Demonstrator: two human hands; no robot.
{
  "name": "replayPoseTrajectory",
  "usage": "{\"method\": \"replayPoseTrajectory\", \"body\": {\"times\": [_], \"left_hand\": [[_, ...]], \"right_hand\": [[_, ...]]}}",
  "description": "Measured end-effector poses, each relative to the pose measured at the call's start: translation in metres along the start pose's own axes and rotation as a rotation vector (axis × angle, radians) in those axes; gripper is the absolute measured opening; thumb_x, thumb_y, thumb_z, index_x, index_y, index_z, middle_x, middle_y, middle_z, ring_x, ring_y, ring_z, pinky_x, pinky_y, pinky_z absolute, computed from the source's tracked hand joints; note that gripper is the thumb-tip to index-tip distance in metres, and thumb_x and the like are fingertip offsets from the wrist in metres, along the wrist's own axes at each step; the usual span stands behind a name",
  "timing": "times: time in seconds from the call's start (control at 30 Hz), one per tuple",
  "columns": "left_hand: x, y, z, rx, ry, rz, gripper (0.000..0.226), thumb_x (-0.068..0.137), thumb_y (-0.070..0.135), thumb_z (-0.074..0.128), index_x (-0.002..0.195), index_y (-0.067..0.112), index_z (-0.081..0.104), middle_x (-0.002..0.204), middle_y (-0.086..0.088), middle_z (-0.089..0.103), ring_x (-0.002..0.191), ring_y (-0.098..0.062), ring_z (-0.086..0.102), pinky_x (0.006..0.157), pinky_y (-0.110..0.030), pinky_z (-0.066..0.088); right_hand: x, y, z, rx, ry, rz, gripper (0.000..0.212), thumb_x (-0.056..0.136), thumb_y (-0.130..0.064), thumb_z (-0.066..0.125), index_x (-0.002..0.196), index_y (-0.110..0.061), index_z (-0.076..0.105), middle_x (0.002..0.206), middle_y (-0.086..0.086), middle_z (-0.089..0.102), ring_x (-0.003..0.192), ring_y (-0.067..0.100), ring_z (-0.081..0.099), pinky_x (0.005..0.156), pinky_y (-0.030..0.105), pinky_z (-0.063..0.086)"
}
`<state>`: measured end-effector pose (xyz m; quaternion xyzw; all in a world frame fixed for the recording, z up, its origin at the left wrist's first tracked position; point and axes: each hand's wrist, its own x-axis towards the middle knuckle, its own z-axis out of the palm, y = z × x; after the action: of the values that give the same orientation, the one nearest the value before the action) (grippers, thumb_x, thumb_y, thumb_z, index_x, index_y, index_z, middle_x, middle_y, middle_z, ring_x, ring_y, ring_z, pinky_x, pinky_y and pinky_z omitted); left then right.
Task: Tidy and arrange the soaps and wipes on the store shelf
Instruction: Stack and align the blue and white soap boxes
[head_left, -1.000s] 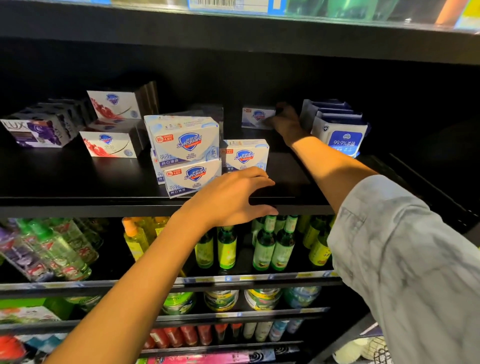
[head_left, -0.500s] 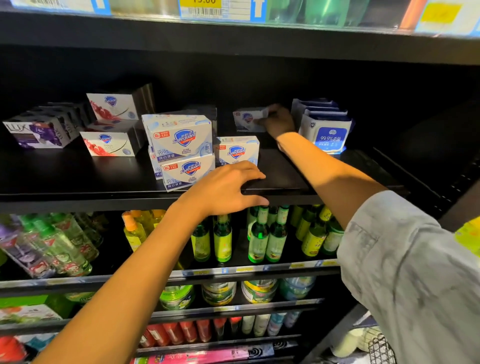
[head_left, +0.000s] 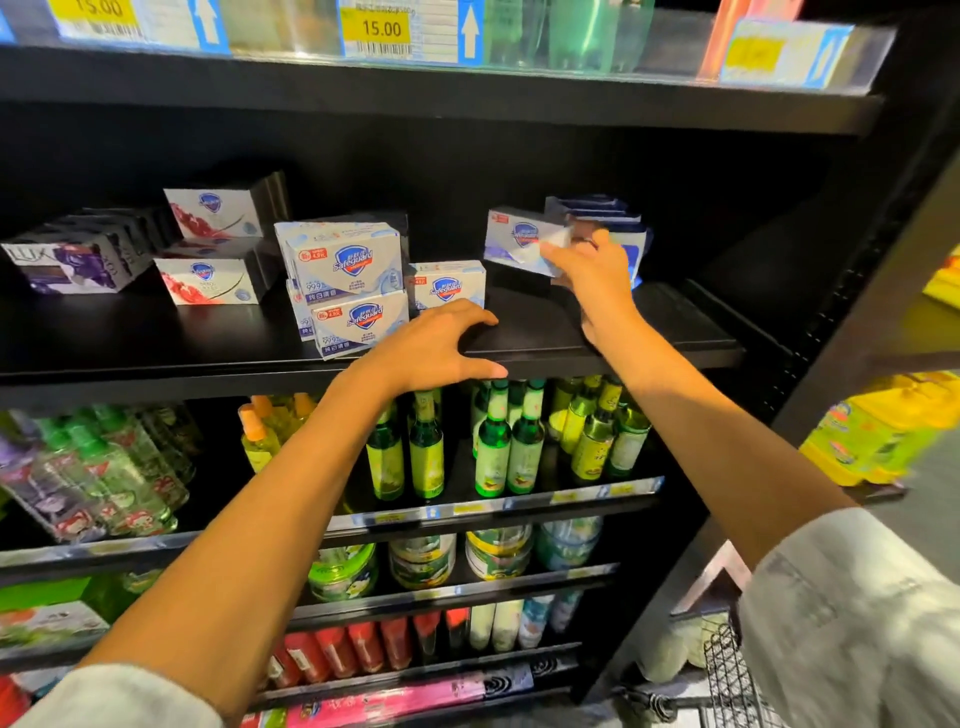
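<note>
My right hand (head_left: 592, 275) grips a white Safeguard soap box (head_left: 519, 239), lifted a little above the black shelf (head_left: 649, 332) in front of the blue wipes packs (head_left: 618, 223). My left hand (head_left: 436, 348) rests on the shelf's front edge, fingers spread, holding nothing. A stack of white Safeguard boxes (head_left: 345, 270) stands mid-shelf with a single box (head_left: 449, 283) beside it. Further left are red-patterned Safeguard boxes (head_left: 208, 280) and purple Lux boxes (head_left: 67, 265).
Green glass bottles (head_left: 498, 441) and spray bottles (head_left: 104, 467) fill the shelf below, with jars and tubes lower down. Price tags (head_left: 379, 31) line the shelf above. A wire basket (head_left: 732, 670) sits at the bottom right; yellow packs (head_left: 883, 436) lie on the right.
My right hand has pulled the soap box forward from the back of the shelf and lifted it. The left hand has stayed on the shelf edge.
</note>
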<state>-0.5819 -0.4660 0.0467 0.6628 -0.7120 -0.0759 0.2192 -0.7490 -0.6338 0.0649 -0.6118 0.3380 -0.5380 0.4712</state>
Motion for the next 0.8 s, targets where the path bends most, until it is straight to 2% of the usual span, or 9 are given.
{"method": "replayPoseTrajectory", "body": {"times": [0.07, 0.17, 0.23, 0.3, 0.43, 0.5, 0.57, 0.67, 0.8], "left_hand": [[-0.002, 0.005, -0.001, -0.063, 0.014, -0.019, 0.069, 0.087, 0.058, 0.074, 0.145, 0.025, 0.054, 0.145, 0.004, 0.054, 0.128, -0.013, 0.050, 0.106, -0.030, 0.042], [-0.004, 0.009, -0.003, -0.254, 0.078, -0.077, 0.056, 0.090, 0.057, 0.072, 0.133, 0.024, 0.062, 0.134, 0.007, 0.063, 0.119, -0.008, 0.057, 0.103, -0.028, 0.046], [-0.003, 0.009, -0.004, -0.389, 0.167, -0.105, 0.045, 0.091, 0.056, 0.073, 0.123, 0.024, 0.065, 0.124, 0.006, 0.069, 0.114, -0.008, 0.065, 0.105, -0.034, 0.052], [-0.001, 0.011, -0.003, -0.483, 0.236, -0.136, 0.040, 0.091, 0.049, 0.075, 0.118, 0.022, 0.065, 0.117, 0.004, 0.071, 0.111, -0.009, 0.067, 0.101, -0.032, 0.054], [0.003, 0.022, 0.004, -0.695, 0.361, -0.197, 0.036, 0.089, 0.026, 0.082, 0.116, 0.016, 0.059, 0.105, -0.002, 0.071, 0.099, -0.015, 0.070, 0.088, -0.030, 0.057], [0.004, 0.024, 0.006, -0.824, 0.391, -0.189, 0.040, 0.088, 0.014, 0.082, 0.118, 0.012, 0.055, 0.103, -0.004, 0.072, 0.094, -0.012, 0.072, 0.081, -0.028, 0.057], [0.004, 0.024, 0.006, -0.900, 0.374, -0.161, 0.048, 0.087, 0.007, 0.081, 0.125, 0.012, 0.052, 0.112, -0.009, 0.075, 0.104, -0.016, 0.074, 0.085, -0.031, 0.060], [0.006, 0.025, 0.004, -0.955, 0.355, -0.118, 0.057, 0.088, 0.002, 0.079, 0.135, 0.017, 0.051, 0.120, -0.010, 0.074, 0.115, -0.020, 0.072, 0.093, -0.043, 0.062], [0.006, 0.023, 0.004, -1.030, 0.354, -0.119, 0.060, 0.092, 0.002, 0.075, 0.143, 0.022, 0.050, 0.115, -0.014, 0.073, 0.114, -0.022, 0.072, 0.093, -0.042, 0.062]], "right_hand": [[-0.011, -0.002, -0.016, 0.079, -0.052, 0.029, 0.021, 0.083, -0.011, 0.082, 0.089, -0.013, 0.062, 0.080, 0.001, 0.066, 0.088, 0.016, 0.071, 0.086, 0.042, 0.060], [-0.025, -0.002, -0.031, 0.185, -0.171, 0.093, 0.032, 0.089, -0.007, 0.075, 0.116, 0.004, 0.062, 0.106, 0.018, 0.073, 0.111, 0.025, 0.072, 0.096, 0.049, 0.056], [-0.031, -0.004, -0.037, 0.219, -0.228, 0.108, 0.025, 0.095, -0.004, 0.069, 0.119, -0.001, 0.064, 0.115, 0.015, 0.076, 0.115, 0.028, 0.072, 0.099, 0.049, 0.056], [-0.035, -0.007, -0.039, 0.242, -0.299, 0.116, 0.023, 0.096, -0.004, 0.068, 0.119, -0.005, 0.064, 0.119, 0.014, 0.075, 0.118, 0.029, 0.071, 0.103, 0.051, 0.055], [-0.038, -0.008, -0.041, 0.188, -0.369, 0.121, 0.039, 0.096, -0.004, 0.068, 0.133, 0.001, 0.059, 0.125, 0.016, 0.072, 0.120, 0.030, 0.069, 0.103, 0.051, 0.055], [-0.040, -0.010, -0.042, 0.165, -0.382, 0.123, 0.040, 0.096, -0.004, 0.069, 0.135, 0.001, 0.057, 0.125, 0.015, 0.073, 0.119, 0.028, 0.070, 0.102, 0.049, 0.056], [-0.041, -0.011, -0.041, 0.148, -0.408, 0.125, 0.039, 0.096, -0.004, 0.069, 0.134, -0.001, 0.058, 0.123, 0.013, 0.074, 0.118, 0.027, 0.071, 0.101, 0.047, 0.057], [-0.042, -0.012, -0.040, 0.136, -0.439, 0.131, 0.038, 0.096, -0.005, 0.070, 0.132, -0.003, 0.058, 0.121, 0.011, 0.075, 0.118, 0.027, 0.071, 0.100, 0.047, 0.058], [-0.042, -0.012, -0.038, 0.109, -0.455, 0.126, 0.042, 0.096, -0.007, 0.072, 0.135, -0.002, 0.056, 0.121, 0.011, 0.075, 0.118, 0.026, 0.071, 0.102, 0.052, 0.056]]}}
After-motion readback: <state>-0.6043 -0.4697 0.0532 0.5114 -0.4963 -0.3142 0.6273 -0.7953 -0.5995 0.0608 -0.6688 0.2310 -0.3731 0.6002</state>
